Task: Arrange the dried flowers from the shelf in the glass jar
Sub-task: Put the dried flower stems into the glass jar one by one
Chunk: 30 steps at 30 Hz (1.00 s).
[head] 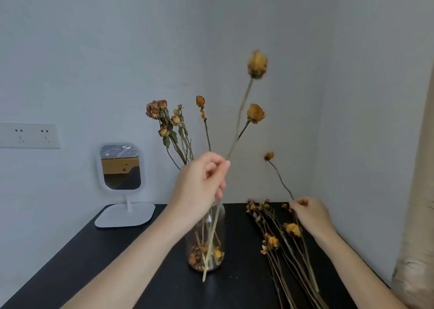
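At the right edge of the shelf (94,261), flowers (292,230) wait; jar (219,236) holds several; left hand (198,184) and right hand (307,212) each pinch one.

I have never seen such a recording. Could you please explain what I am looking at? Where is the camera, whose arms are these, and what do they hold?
There is no machine here. A person wears one camera on the head, so you look forward and down along their own two arms. The left hand pinches a long dried flower by its stem. The stem's lower end hangs in front of the glass jar, seemingly not yet inside. The jar stands on a black table and already holds several dried roses. The right hand pinches the stem of a small flower, above the loose flowers lying on the table. A white mirror stands at the left.
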Each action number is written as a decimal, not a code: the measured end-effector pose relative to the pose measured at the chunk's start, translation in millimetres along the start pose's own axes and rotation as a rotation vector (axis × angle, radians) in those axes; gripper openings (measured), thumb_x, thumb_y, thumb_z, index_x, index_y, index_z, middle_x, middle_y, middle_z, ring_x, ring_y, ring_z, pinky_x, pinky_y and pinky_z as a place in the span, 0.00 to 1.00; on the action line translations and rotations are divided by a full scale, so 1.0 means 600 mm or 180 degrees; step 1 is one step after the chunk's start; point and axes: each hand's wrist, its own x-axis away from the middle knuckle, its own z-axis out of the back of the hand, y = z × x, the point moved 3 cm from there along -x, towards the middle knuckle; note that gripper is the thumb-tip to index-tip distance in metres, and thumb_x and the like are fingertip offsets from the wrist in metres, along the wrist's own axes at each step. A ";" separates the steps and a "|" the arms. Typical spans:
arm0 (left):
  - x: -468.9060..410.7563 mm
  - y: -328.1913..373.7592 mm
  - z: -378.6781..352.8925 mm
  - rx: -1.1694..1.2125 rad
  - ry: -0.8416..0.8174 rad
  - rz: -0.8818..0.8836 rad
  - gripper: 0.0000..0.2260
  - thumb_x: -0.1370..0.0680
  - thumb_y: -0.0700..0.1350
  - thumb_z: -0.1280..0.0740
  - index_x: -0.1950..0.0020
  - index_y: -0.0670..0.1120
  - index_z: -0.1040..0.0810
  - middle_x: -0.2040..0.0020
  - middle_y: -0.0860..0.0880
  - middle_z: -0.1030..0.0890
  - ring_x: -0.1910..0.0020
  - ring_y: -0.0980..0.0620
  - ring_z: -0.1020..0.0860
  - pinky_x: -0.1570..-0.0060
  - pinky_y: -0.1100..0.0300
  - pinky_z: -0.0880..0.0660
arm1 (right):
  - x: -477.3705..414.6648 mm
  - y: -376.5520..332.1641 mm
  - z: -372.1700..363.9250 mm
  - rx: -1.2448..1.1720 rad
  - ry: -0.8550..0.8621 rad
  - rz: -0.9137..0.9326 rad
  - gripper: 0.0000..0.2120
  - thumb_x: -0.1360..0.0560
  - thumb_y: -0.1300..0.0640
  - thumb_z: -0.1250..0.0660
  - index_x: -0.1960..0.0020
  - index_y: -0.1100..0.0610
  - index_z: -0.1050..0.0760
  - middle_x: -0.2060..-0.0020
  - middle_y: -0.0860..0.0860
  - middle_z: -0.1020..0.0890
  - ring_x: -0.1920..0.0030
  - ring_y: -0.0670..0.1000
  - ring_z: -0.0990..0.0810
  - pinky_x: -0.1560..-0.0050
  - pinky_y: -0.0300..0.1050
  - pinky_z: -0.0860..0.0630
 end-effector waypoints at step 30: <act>-0.083 -0.004 0.039 -0.0325 0.1409 -0.0420 0.04 0.20 0.44 0.40 0.52 0.48 0.27 0.65 0.56 0.21 0.68 0.60 0.20 0.69 0.72 0.25 | 0.008 -0.006 -0.029 0.0142 -0.0149 0.0161 0.08 0.24 0.53 0.36 0.52 0.58 0.22 0.60 0.51 0.21 0.59 0.46 0.24 0.64 0.39 0.32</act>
